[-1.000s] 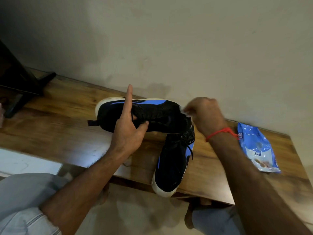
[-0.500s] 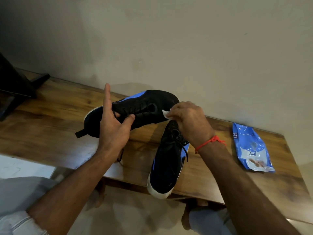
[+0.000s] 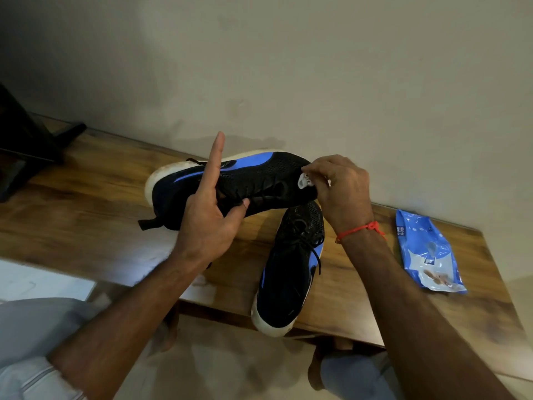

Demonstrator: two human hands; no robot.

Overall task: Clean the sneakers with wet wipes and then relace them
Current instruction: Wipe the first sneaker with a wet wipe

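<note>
Here, a black mesh sneaker (image 3: 259,180) with blue panels is held above the wooden table (image 3: 86,223) by the left hand (image 3: 207,226), thumb curled at its laces, forefinger straight. A crumpled white wipe (image 3: 304,180) is pinched against its toe by the right hand (image 3: 343,189). The second sneaker (image 3: 288,278) lies on the table below it.

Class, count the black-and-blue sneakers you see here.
2. One black-and-blue mesh sneaker is held up in the left hand; the other sneaker lies on the wooden table, heel overhanging its front edge.
</note>
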